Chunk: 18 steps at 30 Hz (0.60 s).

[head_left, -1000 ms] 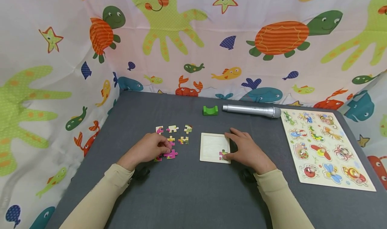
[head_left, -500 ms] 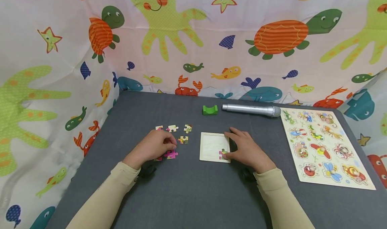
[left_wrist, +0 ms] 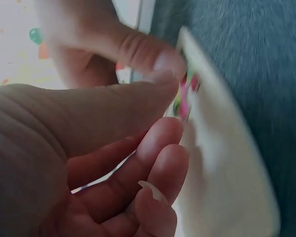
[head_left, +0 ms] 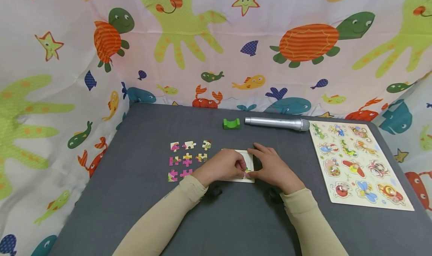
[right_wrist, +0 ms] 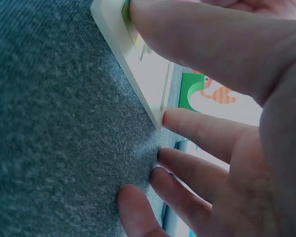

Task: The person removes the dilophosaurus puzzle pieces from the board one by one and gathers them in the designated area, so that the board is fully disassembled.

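Observation:
A small pale square puzzle tray (head_left: 250, 159) lies on the table between the hands. My left hand (head_left: 223, 166) reaches over it from the left, fingers curled. In the left wrist view, its thumb and fingertips pinch at a pink and green puzzle piece (left_wrist: 184, 101) at the tray's corner; the index finger is mostly hidden. Spread along the tray's right side is my right hand (head_left: 273, 169). Its thumb (right_wrist: 187, 34) presses over the tray by the piece, and its index fingertip touches another corner. Several loose puzzle pieces (head_left: 187, 159) lie in rows left of the tray.
Behind the tray stand a green U-shaped block (head_left: 231, 124) and a silver microphone (head_left: 276, 123) lying on its side. A large board of insect pictures (head_left: 359, 166) covers the table's right side. A printed sea-animal cloth (head_left: 216, 42) hangs around the dark grey table (head_left: 236, 218).
My left hand has moved right, from over the loose pieces to the tray, uncovering the pieces beneath it. The right hand has stayed at the tray's right side.

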Available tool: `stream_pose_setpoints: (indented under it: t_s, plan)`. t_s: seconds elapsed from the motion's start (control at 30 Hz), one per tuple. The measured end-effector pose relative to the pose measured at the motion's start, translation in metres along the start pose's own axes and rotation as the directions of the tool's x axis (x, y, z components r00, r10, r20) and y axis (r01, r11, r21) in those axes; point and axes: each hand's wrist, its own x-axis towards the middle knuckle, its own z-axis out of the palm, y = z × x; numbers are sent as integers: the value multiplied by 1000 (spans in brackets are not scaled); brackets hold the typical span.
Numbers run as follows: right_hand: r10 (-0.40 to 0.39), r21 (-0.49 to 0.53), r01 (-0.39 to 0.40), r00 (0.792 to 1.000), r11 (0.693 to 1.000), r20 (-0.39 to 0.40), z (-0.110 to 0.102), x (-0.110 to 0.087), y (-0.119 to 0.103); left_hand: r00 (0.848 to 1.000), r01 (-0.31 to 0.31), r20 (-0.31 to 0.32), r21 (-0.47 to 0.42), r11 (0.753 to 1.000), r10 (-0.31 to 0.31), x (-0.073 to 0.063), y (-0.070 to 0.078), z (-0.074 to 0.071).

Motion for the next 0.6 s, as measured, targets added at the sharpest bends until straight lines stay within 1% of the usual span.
stream_pose_setpoints:
  t_s: [0.1, 0.17, 0.27, 0.43, 0.6]
  plan:
    - [-8, -1, 8, 1000, 1000, -9, 1, -1, 2, 1000, 18, 15, 9, 1000, -18, 8, 4, 9]
    - [-15, -1, 15, 1000, 1000, -9, 1, -1, 1, 999, 41, 9, 16, 999, -41, 9, 4, 12]
    - [-13, 0, 13, 1000, 1000, -4, 0, 0, 1, 998, 59, 2, 16, 998, -59, 10, 1, 13]
    - [-5, -6, 5, 1000, 1000, -1, 0, 0, 2, 998, 64, -6, 21, 998, -64, 10, 1, 13]
    - [4, -3, -4, 1000, 1000, 18, -1, -1, 3, 997, 77, -14, 15, 997, -77, 10, 1, 14]
